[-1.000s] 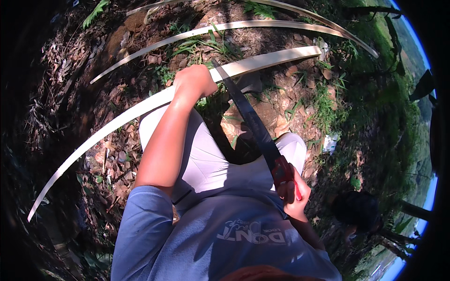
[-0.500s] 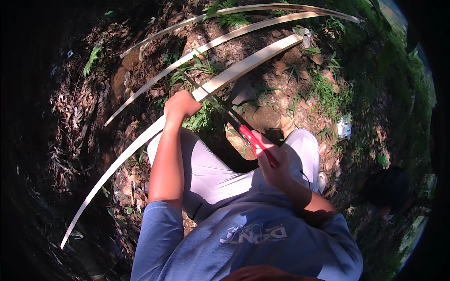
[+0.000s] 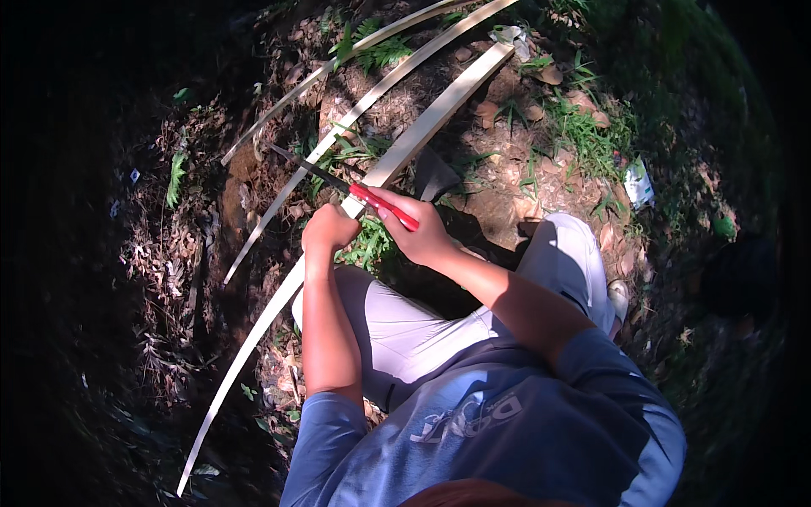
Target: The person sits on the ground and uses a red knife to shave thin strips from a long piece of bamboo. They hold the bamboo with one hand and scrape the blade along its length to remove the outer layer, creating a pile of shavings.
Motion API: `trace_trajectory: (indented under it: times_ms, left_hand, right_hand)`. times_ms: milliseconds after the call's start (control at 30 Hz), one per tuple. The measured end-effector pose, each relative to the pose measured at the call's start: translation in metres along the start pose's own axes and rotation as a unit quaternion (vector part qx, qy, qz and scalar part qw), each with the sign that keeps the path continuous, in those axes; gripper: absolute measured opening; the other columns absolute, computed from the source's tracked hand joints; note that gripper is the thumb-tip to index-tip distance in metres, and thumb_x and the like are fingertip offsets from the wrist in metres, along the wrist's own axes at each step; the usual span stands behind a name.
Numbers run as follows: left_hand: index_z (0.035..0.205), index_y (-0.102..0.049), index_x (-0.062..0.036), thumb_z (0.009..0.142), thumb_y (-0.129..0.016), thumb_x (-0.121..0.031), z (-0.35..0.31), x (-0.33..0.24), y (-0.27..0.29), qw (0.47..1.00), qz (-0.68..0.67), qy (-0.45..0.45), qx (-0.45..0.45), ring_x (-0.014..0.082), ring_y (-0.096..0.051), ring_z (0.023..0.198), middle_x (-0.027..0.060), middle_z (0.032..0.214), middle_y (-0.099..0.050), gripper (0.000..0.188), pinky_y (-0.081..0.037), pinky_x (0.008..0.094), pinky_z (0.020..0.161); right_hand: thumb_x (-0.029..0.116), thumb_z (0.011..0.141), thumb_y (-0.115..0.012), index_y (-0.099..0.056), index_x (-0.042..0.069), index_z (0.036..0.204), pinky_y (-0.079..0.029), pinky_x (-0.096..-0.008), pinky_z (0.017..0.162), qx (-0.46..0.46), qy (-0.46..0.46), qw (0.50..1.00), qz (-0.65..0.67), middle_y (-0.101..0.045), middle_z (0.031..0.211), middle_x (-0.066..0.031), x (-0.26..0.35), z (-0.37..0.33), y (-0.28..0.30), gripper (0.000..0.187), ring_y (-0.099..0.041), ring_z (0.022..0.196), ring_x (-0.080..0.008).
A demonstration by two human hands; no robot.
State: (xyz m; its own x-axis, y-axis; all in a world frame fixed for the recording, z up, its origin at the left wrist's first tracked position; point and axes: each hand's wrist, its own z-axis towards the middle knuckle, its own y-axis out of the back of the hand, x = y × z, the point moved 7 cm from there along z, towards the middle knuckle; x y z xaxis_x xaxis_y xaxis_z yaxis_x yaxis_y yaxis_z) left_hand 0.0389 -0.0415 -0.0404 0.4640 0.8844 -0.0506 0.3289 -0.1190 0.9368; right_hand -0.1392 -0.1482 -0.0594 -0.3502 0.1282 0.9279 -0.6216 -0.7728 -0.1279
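Note:
A long pale wooden strip (image 3: 439, 114) runs diagonally from the far right of my hands down to the lower left. My left hand (image 3: 329, 231) is closed around it above my left knee. Just to the right, my right hand (image 3: 418, 232) grips the red handle of a hand saw (image 3: 389, 208). Its narrow dark blade lies across the strip, beyond my left hand, with the tip reaching past a second pale strip (image 3: 372, 95). Where the blade meets the wood is partly hidden by the handle, so any cut is not visible.
Another pale strip (image 3: 296, 89) lies farthest off, beside a green fern (image 3: 384, 52). A dark stone (image 3: 435, 176) sits right of the held strip. Dry leaves and grass cover the ground, with a white packet (image 3: 639, 184) at the right. My bent knees frame the near side.
My right hand has pushed the saw forward and left, so its handle is now at the strip and close to my left hand. The left hand keeps its hold; the whole view has shifted.

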Motion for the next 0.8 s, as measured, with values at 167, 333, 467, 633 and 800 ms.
trace_trajectory:
  times_ms: [167,333,467,633,800]
  left_hand:
    - [0.106,-0.068,0.0056,0.075,-0.073,-0.012,-0.024,-0.006,0.004,0.977,-0.018,-0.088,-0.192,0.0459,-0.077,0.097,0.0283,0.101,-0.078,0.036,-0.060,0.0524,0.094]
    - [0.104,-0.068,0.0012,0.071,-0.092,-0.024,-0.026,-0.010,0.005,0.953,0.049,-0.141,-0.265,0.0450,-0.075,0.092,0.0223,0.094,-0.076,0.049,-0.061,0.0521,0.085]
    - [0.102,-0.072,-0.0014,0.078,-0.090,-0.027,-0.030,-0.004,0.009,0.970,0.004,-0.124,-0.210,0.0436,-0.077,0.092,0.0233,0.095,-0.078,0.039,-0.061,0.0536,0.083]
    - [0.109,-0.073,-0.0005,0.092,-0.074,-0.028,-0.031,-0.008,0.012,0.978,0.056,-0.109,-0.168,0.0415,-0.078,0.092,0.0218,0.099,-0.080,0.032,-0.063,0.0523,0.082]
    - [0.111,-0.074,-0.0022,0.097,-0.071,-0.036,-0.020,0.001,0.008,0.985,0.056,-0.094,-0.130,0.0430,-0.077,0.101,0.0246,0.103,-0.079,0.037,-0.061,0.0541,0.089]
  right_hand:
    - [0.016,0.107,-0.066,-0.066,0.003,0.148,-0.057,-0.0317,0.085,-0.004,-0.011,1.000,-0.015,-0.081,0.110,-0.0202,-0.002,-0.010,0.006,0.042,-0.076,0.092,-0.0150]
    - [0.016,0.108,-0.065,-0.064,0.003,0.149,-0.056,-0.0305,0.086,0.041,-0.075,0.996,-0.016,-0.081,0.112,-0.0189,0.007,-0.005,0.008,0.044,-0.075,0.094,-0.0132]
    - [0.016,0.108,-0.065,-0.059,0.001,0.154,-0.056,-0.0296,0.088,0.076,-0.056,0.995,0.018,-0.081,0.111,-0.0141,0.012,0.006,0.005,0.048,-0.073,0.094,-0.0124]
    - [0.013,0.110,-0.062,-0.050,0.003,0.162,-0.055,-0.0292,0.079,0.131,-0.088,0.983,0.094,-0.074,0.091,-0.0059,0.010,0.015,-0.009,0.055,-0.068,0.081,-0.0101]
    - [0.010,0.110,-0.061,-0.046,0.004,0.165,-0.054,-0.0292,0.072,0.139,-0.078,0.976,0.147,-0.069,0.085,-0.0023,0.013,0.029,-0.017,0.057,-0.064,0.074,-0.0094]
